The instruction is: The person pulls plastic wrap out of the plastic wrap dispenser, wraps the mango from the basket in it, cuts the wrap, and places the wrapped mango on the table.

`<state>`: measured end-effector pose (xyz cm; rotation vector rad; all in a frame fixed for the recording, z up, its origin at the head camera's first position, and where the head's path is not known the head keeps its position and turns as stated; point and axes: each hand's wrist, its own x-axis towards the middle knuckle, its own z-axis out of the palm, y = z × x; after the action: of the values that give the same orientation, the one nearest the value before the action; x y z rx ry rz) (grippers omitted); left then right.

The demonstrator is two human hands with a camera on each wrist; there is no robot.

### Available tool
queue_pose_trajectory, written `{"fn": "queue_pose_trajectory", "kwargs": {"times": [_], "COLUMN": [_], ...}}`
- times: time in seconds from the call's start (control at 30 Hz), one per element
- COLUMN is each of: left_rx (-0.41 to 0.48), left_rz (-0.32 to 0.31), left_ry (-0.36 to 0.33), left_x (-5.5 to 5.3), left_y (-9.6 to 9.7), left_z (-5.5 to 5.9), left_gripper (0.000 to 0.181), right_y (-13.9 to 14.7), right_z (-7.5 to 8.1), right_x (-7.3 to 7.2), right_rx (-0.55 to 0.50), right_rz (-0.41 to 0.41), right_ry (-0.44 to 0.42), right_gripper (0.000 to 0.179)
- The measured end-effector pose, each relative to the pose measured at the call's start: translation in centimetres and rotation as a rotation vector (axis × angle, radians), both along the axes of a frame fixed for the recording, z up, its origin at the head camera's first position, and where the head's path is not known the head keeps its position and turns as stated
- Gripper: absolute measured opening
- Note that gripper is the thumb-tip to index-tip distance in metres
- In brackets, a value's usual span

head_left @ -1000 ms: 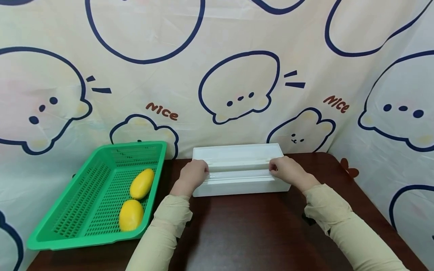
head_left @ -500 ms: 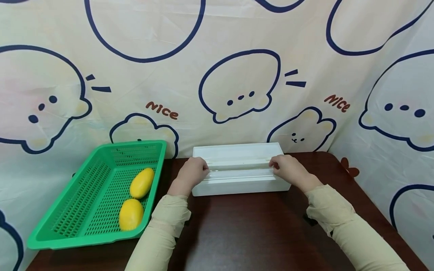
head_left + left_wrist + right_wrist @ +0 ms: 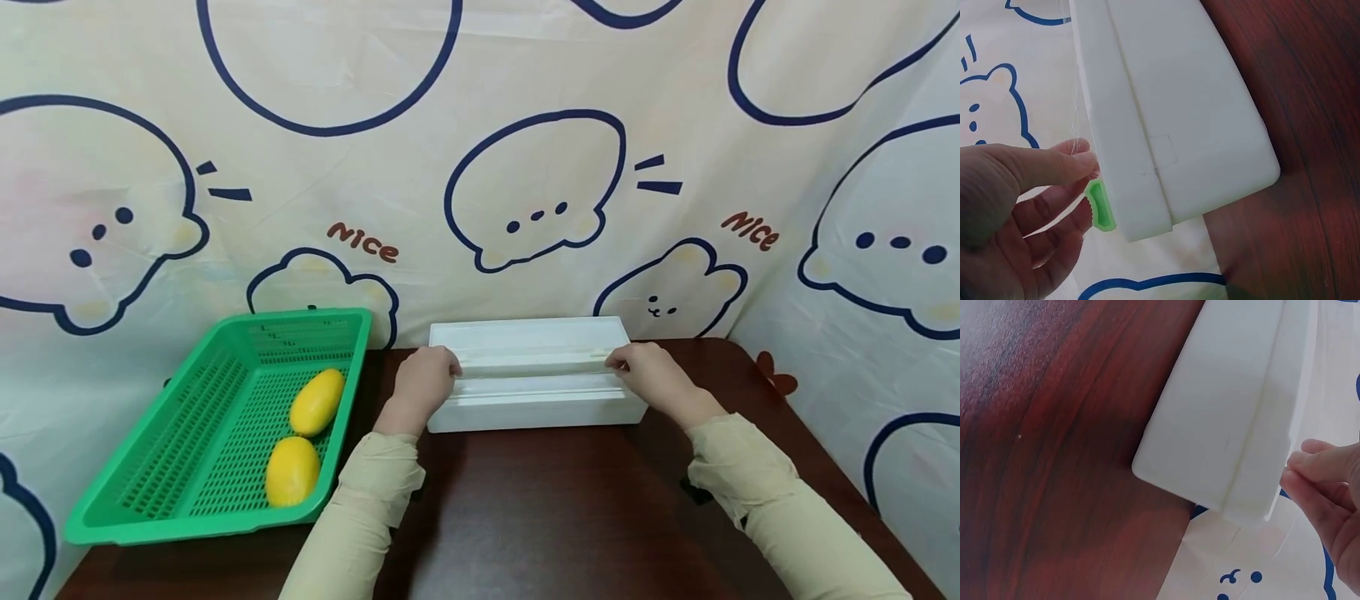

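Note:
A long white cling film dispenser (image 3: 536, 408) lies across the table against the back cloth. My left hand (image 3: 423, 383) is at its left end, pinching the edge of thin clear cling film (image 3: 1075, 103) between thumb and index finger, its other fingers loosely curled. Just below that pinch, a green piece (image 3: 1102, 206) sticks out at the dispenser's end. At the right end my right hand (image 3: 656, 375) holds thumb and fingertips together at the top edge, pinching the film, which is hardly visible there. The dispenser's long upper slot shows between the hands.
A green plastic basket (image 3: 225, 333) stands left of the dispenser, with two yellow fruits, an upper one (image 3: 317, 402) and a lower one (image 3: 292, 472), inside. The dark wooden table (image 3: 555, 517) meets a printed cloth (image 3: 420, 200) behind.
My right hand has moved slightly right along the dispenser, and my left hand has shifted a little left. The dispenser and basket stay in place, and the head view has shifted slightly.

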<state>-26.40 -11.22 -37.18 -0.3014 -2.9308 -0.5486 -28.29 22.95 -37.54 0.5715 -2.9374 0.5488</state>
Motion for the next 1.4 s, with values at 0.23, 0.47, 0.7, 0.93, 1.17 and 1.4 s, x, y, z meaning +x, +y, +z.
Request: {"fn": "queue_pose_trajectory", "kwargs": {"times": [0.23,0.47,0.7,0.93,1.17,1.4], "left_rx": [0.081,0.114,0.103,0.08,0.031,0.091], "left_rz": [0.062,0.076,0.056,0.1,0.103,0.084], "left_ry": [-0.027,0.014,-0.073,-0.099,-0.071,-0.057], "left_x": [0.1,0.4,0.3,-0.3,-0.7,-0.3], "left_y": [-0.4,-0.9,-0.8,-0.9,-1.1,-0.8], "left_z": [0.0,0.2,0.2,-0.6,-0.7,-0.2], "left_gripper": [0.014,0.009,0.017,0.034,0.006,0.01], "right_y": [0.3,0.5,0.7,0.5,0.5,0.5], "right_z": [0.0,0.2,0.3,0.2,0.3,0.7], "right_x": [0.3,0.6,0.7,0.7,0.9,1.1], "right_rx": [-0.01,-0.011,-0.007,-0.006,0.0,-0.004], "right_rz": [0.002,-0.005,-0.011,0.006,0.01,0.005], "right_ry": [0.05,0.103,0.097,0.103,0.098,0.111], "right_gripper": [0.013,0.01,0.011,0.008,0.008,0.009]}}
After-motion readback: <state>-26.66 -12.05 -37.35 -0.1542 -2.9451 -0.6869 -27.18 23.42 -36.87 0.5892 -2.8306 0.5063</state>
